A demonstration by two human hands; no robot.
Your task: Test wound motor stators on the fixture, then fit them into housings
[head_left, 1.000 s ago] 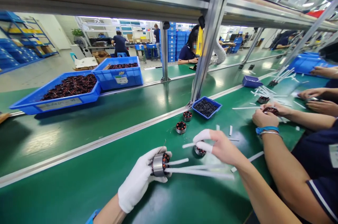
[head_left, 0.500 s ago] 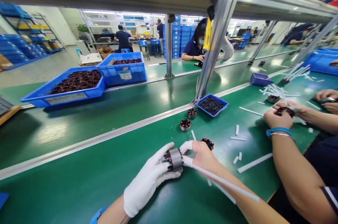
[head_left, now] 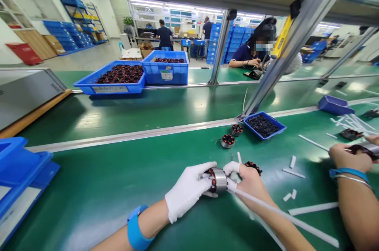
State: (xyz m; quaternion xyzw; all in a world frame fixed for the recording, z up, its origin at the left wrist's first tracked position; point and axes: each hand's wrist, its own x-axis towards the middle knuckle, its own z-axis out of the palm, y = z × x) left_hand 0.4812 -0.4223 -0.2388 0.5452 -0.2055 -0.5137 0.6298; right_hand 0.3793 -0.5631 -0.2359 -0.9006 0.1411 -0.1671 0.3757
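My left hand (head_left: 188, 191), in a white glove, is closed around a motor stator (head_left: 219, 180), a grey metal ring with copper windings and dark end parts, held on its side above the green bench. At the ring's right end is my right hand (head_left: 247, 182), with white covers on its fingertips. Its thumb and fingers are pinched on a long white strip (head_left: 296, 219), which trails toward the lower right. Whether the strip's tip is inside the ring is hidden. Another stator (head_left: 253, 167) lies partly hidden behind my right hand.
Two stators (head_left: 227, 141) stand beside a blue tray (head_left: 276, 134) of small black pieces. White strip pieces (head_left: 293, 161) lie to the right, near a co-worker's hand (head_left: 351, 158). Blue bins (head_left: 23, 172) sit at left; a slanted metal post (head_left: 284, 61) rises behind the tray.
The view has swung left, so the scene sits further right and the blue bins at left show more. Both hands keep their hold; the stator's ring is angled slightly differently.
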